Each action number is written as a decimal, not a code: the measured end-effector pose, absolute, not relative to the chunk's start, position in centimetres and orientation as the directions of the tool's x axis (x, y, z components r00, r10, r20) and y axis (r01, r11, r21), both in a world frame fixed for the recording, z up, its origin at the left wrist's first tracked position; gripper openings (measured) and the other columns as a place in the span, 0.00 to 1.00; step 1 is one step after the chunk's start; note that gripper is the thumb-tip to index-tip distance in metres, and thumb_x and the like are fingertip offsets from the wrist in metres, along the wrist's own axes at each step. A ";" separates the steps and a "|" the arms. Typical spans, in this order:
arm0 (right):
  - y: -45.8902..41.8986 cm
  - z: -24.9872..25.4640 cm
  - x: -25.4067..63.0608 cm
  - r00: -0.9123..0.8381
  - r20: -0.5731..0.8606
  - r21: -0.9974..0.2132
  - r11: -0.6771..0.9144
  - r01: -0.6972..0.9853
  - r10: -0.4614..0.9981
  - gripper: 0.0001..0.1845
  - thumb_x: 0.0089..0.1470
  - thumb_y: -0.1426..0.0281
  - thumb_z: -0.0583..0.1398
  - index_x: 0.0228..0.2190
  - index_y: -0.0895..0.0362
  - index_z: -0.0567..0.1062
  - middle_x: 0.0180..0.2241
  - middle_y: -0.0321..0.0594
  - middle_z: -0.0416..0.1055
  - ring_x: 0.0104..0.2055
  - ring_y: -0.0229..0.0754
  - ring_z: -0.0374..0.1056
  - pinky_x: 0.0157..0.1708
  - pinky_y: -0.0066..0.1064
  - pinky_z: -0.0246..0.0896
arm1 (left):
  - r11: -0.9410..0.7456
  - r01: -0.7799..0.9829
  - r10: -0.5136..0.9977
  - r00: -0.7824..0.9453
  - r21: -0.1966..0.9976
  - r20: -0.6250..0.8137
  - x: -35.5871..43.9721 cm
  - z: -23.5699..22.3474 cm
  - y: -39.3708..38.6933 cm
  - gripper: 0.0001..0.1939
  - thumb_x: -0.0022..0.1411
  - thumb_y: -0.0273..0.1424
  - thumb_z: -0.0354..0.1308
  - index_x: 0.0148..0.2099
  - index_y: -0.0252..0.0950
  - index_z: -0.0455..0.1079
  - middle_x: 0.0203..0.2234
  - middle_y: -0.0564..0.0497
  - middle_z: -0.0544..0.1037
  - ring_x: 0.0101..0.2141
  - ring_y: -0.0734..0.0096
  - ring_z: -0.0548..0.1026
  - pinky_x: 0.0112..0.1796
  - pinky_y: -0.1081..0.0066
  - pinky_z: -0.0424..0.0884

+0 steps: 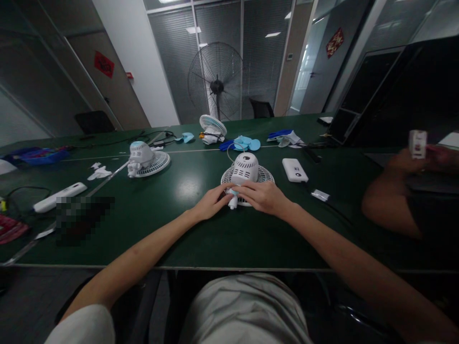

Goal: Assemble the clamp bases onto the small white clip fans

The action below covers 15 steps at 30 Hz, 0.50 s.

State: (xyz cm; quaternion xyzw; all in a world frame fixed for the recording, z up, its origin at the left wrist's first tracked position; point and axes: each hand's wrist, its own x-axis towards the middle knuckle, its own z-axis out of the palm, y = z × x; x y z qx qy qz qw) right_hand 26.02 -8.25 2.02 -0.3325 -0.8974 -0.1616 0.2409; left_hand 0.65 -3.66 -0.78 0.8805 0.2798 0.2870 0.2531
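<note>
A small white electric fan point(245, 168) lies face down in front of me, its grille flat on the green table and its vented motor housing on top. My left hand point(211, 201) is closed on the near side of the fan, at the joint under the housing. From the right, my right hand point(264, 197) is closed over the same joint, its fingers across it and close to the left fingertips. A short white stem point(233, 202) sticks out below my fingers toward me. My fingers partly hide the joint.
Another white fan point(141, 157) lies to the left, and a third fan point(213, 128) sits farther back. Light blue fan blades point(246, 143) lie behind mine. A white box-shaped device point(295, 170) is to the right. A person's forearm point(385, 188) rests at the far right.
</note>
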 end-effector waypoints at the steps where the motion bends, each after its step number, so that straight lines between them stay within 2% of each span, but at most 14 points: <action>1: -8.1 2.0 26.1 -0.665 0.539 0.146 0.721 0.678 0.517 0.20 0.72 0.66 0.54 0.62 0.53 0.71 0.51 0.44 0.78 0.42 0.44 0.75 0.32 0.32 0.64 | -0.712 0.352 0.641 0.678 0.607 0.360 0.7 -0.8 -3.6 0.22 0.78 0.43 0.49 0.66 0.37 0.63 0.40 0.48 0.78 0.36 0.64 0.75 0.40 0.66 0.71; 3: -8.0 2.0 25.8 -0.633 0.560 0.145 0.690 0.710 0.534 0.18 0.73 0.64 0.53 0.58 0.54 0.74 0.49 0.45 0.79 0.41 0.43 0.75 0.32 0.32 0.64 | -0.709 0.351 0.643 0.677 0.612 0.357 0.7 -0.7 -3.7 0.22 0.78 0.43 0.49 0.66 0.37 0.63 0.40 0.48 0.77 0.36 0.65 0.75 0.40 0.67 0.71; 6: -8.2 2.2 24.6 -0.556 0.584 0.104 0.625 0.774 0.592 0.19 0.73 0.61 0.53 0.45 0.59 0.79 0.41 0.45 0.80 0.37 0.42 0.74 0.29 0.31 0.59 | -0.716 0.345 0.635 0.683 0.606 0.362 0.6 -0.5 -3.8 0.21 0.78 0.43 0.49 0.65 0.38 0.64 0.42 0.48 0.78 0.37 0.64 0.75 0.41 0.66 0.71; 9: -8.6 2.4 23.8 -0.511 0.585 0.053 0.598 0.800 0.630 0.19 0.73 0.63 0.52 0.38 0.59 0.79 0.35 0.44 0.79 0.32 0.40 0.72 0.28 0.31 0.57 | -0.728 0.342 0.622 0.695 0.595 0.361 0.6 -0.4 -3.8 0.21 0.78 0.41 0.49 0.65 0.39 0.64 0.45 0.47 0.78 0.39 0.64 0.76 0.43 0.66 0.71; 12: -8.7 2.4 24.5 -0.544 0.578 0.025 0.653 0.757 0.608 0.16 0.72 0.64 0.54 0.48 0.59 0.78 0.40 0.44 0.80 0.35 0.41 0.73 0.30 0.31 0.60 | -0.725 0.334 0.622 0.692 0.602 0.366 0.6 -0.4 -3.8 0.20 0.78 0.41 0.49 0.65 0.38 0.64 0.45 0.47 0.78 0.39 0.64 0.75 0.43 0.66 0.71; 15: -8.5 2.4 25.8 -0.641 0.541 0.097 0.716 0.691 0.545 0.20 0.72 0.66 0.54 0.61 0.55 0.71 0.49 0.44 0.78 0.39 0.42 0.74 0.30 0.32 0.62 | -0.722 0.337 0.629 0.683 0.605 0.370 0.6 -0.5 -3.8 0.21 0.78 0.42 0.49 0.65 0.38 0.63 0.41 0.49 0.77 0.37 0.65 0.75 0.41 0.67 0.71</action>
